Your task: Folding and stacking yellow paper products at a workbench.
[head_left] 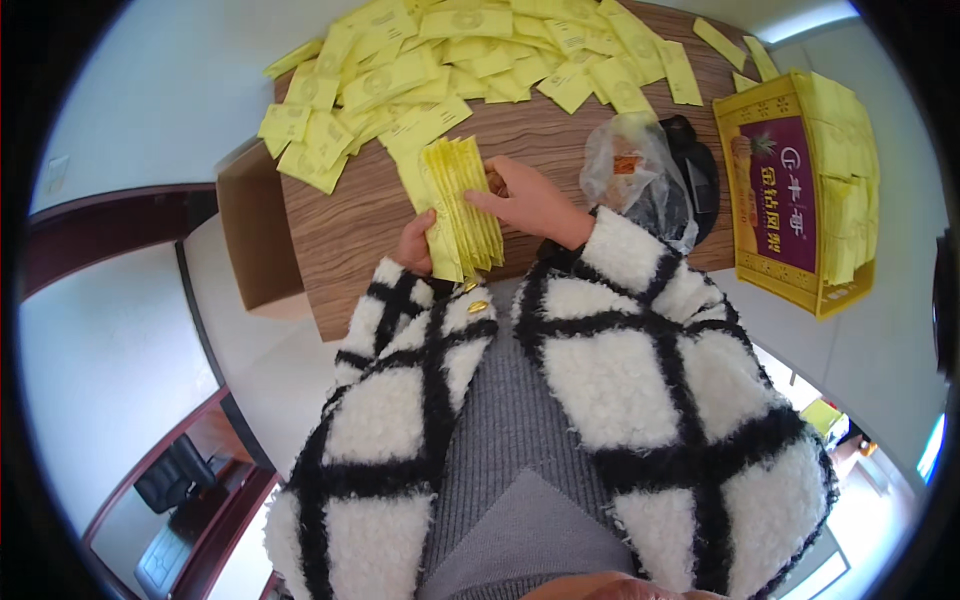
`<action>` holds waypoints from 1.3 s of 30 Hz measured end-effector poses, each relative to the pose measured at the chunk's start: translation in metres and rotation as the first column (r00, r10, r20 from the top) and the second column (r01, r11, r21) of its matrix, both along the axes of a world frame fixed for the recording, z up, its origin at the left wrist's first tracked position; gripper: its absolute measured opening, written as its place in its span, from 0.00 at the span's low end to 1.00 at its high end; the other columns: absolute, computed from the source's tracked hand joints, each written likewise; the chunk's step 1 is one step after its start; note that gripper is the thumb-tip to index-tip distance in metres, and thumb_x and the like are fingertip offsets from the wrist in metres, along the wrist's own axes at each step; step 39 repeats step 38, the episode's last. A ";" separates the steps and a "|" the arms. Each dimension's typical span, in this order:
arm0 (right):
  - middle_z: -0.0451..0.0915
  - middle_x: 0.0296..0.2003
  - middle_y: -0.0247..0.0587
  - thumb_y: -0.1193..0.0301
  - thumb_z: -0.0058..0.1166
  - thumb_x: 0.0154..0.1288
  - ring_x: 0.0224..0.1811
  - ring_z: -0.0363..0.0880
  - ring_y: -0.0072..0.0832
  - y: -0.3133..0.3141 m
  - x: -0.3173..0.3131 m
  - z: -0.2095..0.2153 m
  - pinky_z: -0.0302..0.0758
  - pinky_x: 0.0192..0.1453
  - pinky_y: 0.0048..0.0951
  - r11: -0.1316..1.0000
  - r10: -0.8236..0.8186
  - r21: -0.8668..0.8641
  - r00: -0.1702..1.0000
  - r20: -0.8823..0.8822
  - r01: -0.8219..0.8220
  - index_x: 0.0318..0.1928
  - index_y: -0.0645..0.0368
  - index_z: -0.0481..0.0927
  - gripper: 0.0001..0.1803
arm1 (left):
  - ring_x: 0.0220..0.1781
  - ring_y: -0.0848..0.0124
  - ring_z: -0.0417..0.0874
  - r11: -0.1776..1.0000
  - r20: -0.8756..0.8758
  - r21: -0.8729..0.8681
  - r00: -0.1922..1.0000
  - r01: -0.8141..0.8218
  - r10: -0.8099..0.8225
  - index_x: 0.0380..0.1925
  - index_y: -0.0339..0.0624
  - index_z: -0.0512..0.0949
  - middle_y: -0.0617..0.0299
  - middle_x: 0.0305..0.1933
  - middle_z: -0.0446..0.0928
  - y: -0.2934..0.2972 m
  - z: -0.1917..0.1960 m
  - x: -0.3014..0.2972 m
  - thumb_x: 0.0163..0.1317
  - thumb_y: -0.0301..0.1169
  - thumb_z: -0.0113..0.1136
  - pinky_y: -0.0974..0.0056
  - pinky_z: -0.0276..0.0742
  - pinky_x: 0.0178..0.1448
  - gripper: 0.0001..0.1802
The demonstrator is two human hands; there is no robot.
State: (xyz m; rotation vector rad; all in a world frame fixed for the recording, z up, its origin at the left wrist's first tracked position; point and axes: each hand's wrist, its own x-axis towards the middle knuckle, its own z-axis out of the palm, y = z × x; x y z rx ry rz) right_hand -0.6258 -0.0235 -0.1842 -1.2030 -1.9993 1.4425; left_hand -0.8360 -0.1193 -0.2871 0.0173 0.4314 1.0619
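Note:
A stack of flat yellow packets (460,215) stands fanned out in front of my chest, its edges layered like pleats. My left hand (417,246) grips the lower left side of the stack, with the thumb on the packets. At the right side, my right hand (530,205) is closed with its fingertips against the upper part of the stack; its curled fingers partly hide what they pinch. Just beyond the stack, a wide heap of similar yellow packets (465,50) covers the far part of the wood-grain table (340,230). Some packets reach right up to the stack.
To the right stands a yellow crate (730,240) with a purple panel, filled with yellow packets. A clear plastic bag (620,185) lies between it and my right hand, against a black item (700,180). An open cardboard box (258,235) sits at the table's left edge.

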 end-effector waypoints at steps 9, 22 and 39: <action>0.82 0.35 0.52 0.48 0.56 0.56 0.38 0.81 0.44 0.137 0.079 -0.021 0.76 0.42 0.37 0.953 -0.214 0.277 0.920 0.329 0.122 0.39 0.64 0.81 0.28 | 0.55 0.55 0.78 0.958 -0.110 -0.265 0.990 -0.113 0.086 0.57 0.37 0.69 0.50 0.55 0.76 0.017 0.016 0.020 0.65 0.33 0.57 0.48 0.75 0.60 0.23; 0.78 0.48 0.59 0.45 0.65 0.47 0.52 0.77 0.49 0.256 0.166 -0.106 0.74 0.55 0.41 0.945 -0.315 0.230 0.453 0.834 0.234 0.51 0.68 0.75 0.40 | 0.55 0.56 0.79 0.935 -0.162 -0.311 0.979 -0.171 0.126 0.57 0.36 0.68 0.50 0.55 0.76 0.037 0.005 0.011 0.65 0.33 0.57 0.49 0.76 0.60 0.23; 0.78 0.46 0.61 0.52 0.56 0.60 0.52 0.77 0.48 0.239 0.091 -0.035 0.70 0.58 0.40 0.873 -0.431 0.423 0.788 0.440 0.241 0.58 0.59 0.73 0.31 | 0.58 0.56 0.76 0.974 -0.245 -0.161 0.962 -0.160 0.117 0.61 0.36 0.66 0.53 0.58 0.75 0.023 -0.006 -0.016 0.62 0.33 0.59 0.51 0.73 0.63 0.28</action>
